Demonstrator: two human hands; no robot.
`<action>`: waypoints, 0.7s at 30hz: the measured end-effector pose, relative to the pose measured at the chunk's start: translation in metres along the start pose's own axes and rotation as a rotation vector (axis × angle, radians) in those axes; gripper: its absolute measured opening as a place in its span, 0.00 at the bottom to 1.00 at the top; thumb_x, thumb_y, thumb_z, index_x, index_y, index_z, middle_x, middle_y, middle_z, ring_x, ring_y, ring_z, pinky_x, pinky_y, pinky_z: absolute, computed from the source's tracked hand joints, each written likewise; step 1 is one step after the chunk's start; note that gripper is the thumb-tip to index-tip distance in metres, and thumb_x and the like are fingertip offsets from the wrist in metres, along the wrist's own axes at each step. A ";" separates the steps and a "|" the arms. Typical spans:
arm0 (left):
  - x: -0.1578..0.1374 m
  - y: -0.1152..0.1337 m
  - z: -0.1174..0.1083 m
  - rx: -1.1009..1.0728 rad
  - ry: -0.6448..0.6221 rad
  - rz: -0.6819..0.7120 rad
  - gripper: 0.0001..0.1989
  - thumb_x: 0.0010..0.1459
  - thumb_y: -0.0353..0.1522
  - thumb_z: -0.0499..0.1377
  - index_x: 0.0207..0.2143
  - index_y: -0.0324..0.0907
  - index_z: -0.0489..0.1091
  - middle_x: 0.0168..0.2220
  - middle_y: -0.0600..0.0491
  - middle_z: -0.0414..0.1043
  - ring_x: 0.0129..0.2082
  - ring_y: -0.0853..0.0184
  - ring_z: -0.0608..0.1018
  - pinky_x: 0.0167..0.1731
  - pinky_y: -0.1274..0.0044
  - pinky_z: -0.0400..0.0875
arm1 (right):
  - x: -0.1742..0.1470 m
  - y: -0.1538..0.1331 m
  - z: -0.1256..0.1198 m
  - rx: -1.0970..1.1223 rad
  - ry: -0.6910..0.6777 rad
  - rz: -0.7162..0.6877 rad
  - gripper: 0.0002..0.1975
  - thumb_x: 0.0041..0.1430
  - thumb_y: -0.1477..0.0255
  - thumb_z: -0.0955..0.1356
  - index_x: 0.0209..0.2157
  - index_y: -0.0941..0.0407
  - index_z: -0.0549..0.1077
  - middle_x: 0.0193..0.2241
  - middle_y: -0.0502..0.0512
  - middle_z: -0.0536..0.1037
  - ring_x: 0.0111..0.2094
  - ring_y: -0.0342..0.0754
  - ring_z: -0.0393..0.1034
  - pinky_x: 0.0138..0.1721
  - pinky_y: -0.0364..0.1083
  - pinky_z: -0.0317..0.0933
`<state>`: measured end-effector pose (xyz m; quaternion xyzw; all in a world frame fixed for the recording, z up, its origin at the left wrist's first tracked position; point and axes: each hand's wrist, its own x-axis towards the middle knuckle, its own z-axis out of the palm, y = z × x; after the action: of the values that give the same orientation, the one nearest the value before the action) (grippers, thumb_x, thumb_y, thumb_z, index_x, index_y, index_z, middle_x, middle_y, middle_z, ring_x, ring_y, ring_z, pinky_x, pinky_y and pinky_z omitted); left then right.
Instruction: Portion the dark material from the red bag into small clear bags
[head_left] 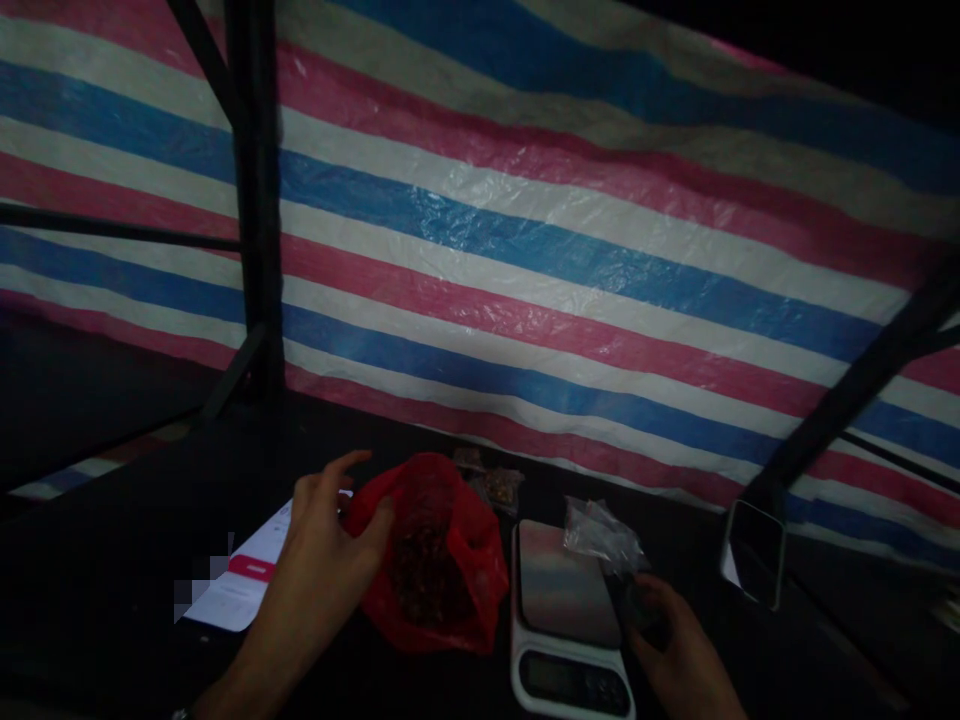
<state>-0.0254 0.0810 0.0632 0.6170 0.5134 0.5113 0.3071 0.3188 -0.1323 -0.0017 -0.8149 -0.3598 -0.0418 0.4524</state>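
A red plastic bag [491, 570] stands with its mouth open, and small dark reddish-brown pieces lie inside. My left hand [330, 535] is at the bag's left rim, thumb and fingers apart, the thumb overlapping the red plastic. To the right of the bag is a white digital scale [566, 585] with a shiny metal plate; its display [555, 675] looks dark. A clear plastic bag [600, 533] lies over the plate's upper right corner. Beside the scale, my right hand [679, 645] curls around a dark object [646, 612] too dim to name.
Small clear packets [501, 488] with brownish contents lie behind the red bag. A lit phone-like screen or sheet [244, 590] is under my left forearm. A phone [754, 555] leans against a dark slanted post [832, 400] at right. Striped plastic sheeting [525, 280] hangs behind the dark table.
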 end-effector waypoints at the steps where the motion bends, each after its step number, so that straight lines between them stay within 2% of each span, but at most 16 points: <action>1: 0.000 -0.003 0.001 0.055 0.037 0.103 0.32 0.54 0.47 0.61 0.58 0.44 0.71 0.50 0.45 0.66 0.47 0.50 0.78 0.51 0.52 0.76 | 0.001 -0.005 -0.002 -0.074 0.006 -0.006 0.27 0.42 0.57 0.71 0.46 0.52 0.80 0.43 0.63 0.84 0.46 0.66 0.81 0.50 0.63 0.74; 4: -0.002 -0.010 0.003 0.176 0.038 0.316 0.25 0.60 0.46 0.57 0.56 0.46 0.74 0.53 0.45 0.66 0.54 0.48 0.74 0.57 0.50 0.71 | 0.006 -0.040 -0.001 -0.264 0.079 -0.116 0.30 0.55 0.53 0.66 0.54 0.55 0.77 0.51 0.67 0.81 0.54 0.69 0.76 0.55 0.68 0.69; 5: -0.003 -0.011 0.003 0.222 0.027 0.374 0.22 0.62 0.44 0.56 0.55 0.46 0.75 0.52 0.45 0.67 0.54 0.48 0.73 0.57 0.50 0.71 | 0.009 -0.058 0.005 -0.267 0.053 -0.203 0.26 0.60 0.54 0.64 0.53 0.54 0.77 0.52 0.67 0.81 0.55 0.67 0.75 0.57 0.65 0.68; 7: -0.005 -0.012 0.005 0.296 0.016 0.480 0.19 0.64 0.40 0.55 0.53 0.45 0.75 0.51 0.44 0.68 0.52 0.49 0.72 0.55 0.52 0.71 | 0.018 -0.100 0.027 -0.267 -0.117 -0.381 0.19 0.67 0.63 0.62 0.51 0.54 0.78 0.52 0.64 0.81 0.55 0.60 0.75 0.60 0.58 0.66; 9: -0.006 -0.010 0.007 0.336 0.048 0.573 0.16 0.65 0.36 0.55 0.52 0.44 0.76 0.50 0.44 0.69 0.51 0.49 0.71 0.52 0.53 0.71 | 0.030 -0.142 0.060 -0.378 -0.323 -0.464 0.18 0.69 0.71 0.62 0.54 0.55 0.78 0.54 0.64 0.81 0.57 0.58 0.74 0.60 0.55 0.65; 11: -0.007 -0.007 0.009 0.356 0.106 0.649 0.14 0.66 0.33 0.55 0.49 0.44 0.76 0.49 0.43 0.70 0.50 0.50 0.71 0.50 0.55 0.70 | 0.045 -0.174 0.092 -0.404 -0.379 -0.507 0.18 0.67 0.73 0.67 0.56 0.55 0.77 0.56 0.63 0.80 0.59 0.59 0.73 0.60 0.54 0.64; 13: -0.010 -0.003 0.010 0.351 0.143 0.689 0.12 0.66 0.31 0.54 0.48 0.45 0.76 0.49 0.44 0.71 0.49 0.51 0.70 0.49 0.57 0.69 | 0.060 -0.191 0.115 -0.419 -0.423 -0.525 0.16 0.60 0.75 0.73 0.51 0.55 0.81 0.52 0.63 0.83 0.57 0.60 0.75 0.58 0.53 0.65; 15: -0.014 0.002 0.010 0.295 0.143 0.685 0.12 0.66 0.29 0.55 0.47 0.47 0.75 0.48 0.46 0.72 0.49 0.53 0.72 0.49 0.60 0.69 | 0.070 -0.195 0.123 -0.426 -0.424 -0.521 0.11 0.57 0.78 0.74 0.42 0.56 0.83 0.47 0.63 0.85 0.54 0.60 0.77 0.57 0.53 0.65; 17: -0.020 0.008 0.009 0.165 0.087 0.653 0.10 0.67 0.30 0.56 0.45 0.50 0.76 0.47 0.49 0.73 0.49 0.57 0.74 0.49 0.64 0.70 | 0.072 -0.190 0.116 -0.418 -0.374 -0.497 0.09 0.59 0.81 0.72 0.40 0.57 0.83 0.45 0.65 0.86 0.52 0.61 0.78 0.56 0.54 0.65; 19: -0.026 0.015 0.008 -0.015 -0.040 0.554 0.08 0.68 0.33 0.56 0.42 0.51 0.76 0.44 0.52 0.75 0.45 0.61 0.78 0.46 0.69 0.72 | 0.063 -0.182 0.102 -0.392 -0.291 -0.459 0.11 0.64 0.80 0.68 0.45 0.59 0.81 0.47 0.66 0.85 0.52 0.62 0.78 0.55 0.56 0.65; 21: -0.032 0.023 0.009 -0.195 -0.185 0.348 0.08 0.69 0.39 0.57 0.42 0.51 0.76 0.40 0.54 0.77 0.40 0.64 0.80 0.41 0.73 0.74 | 0.046 -0.175 0.087 -0.323 -0.208 -0.426 0.13 0.69 0.74 0.66 0.51 0.58 0.78 0.50 0.65 0.83 0.51 0.60 0.78 0.53 0.56 0.67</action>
<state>-0.0080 0.0457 0.0717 0.7080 0.3169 0.5450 0.3183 0.2216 0.0178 0.0889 -0.7824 -0.5559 -0.1089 0.2586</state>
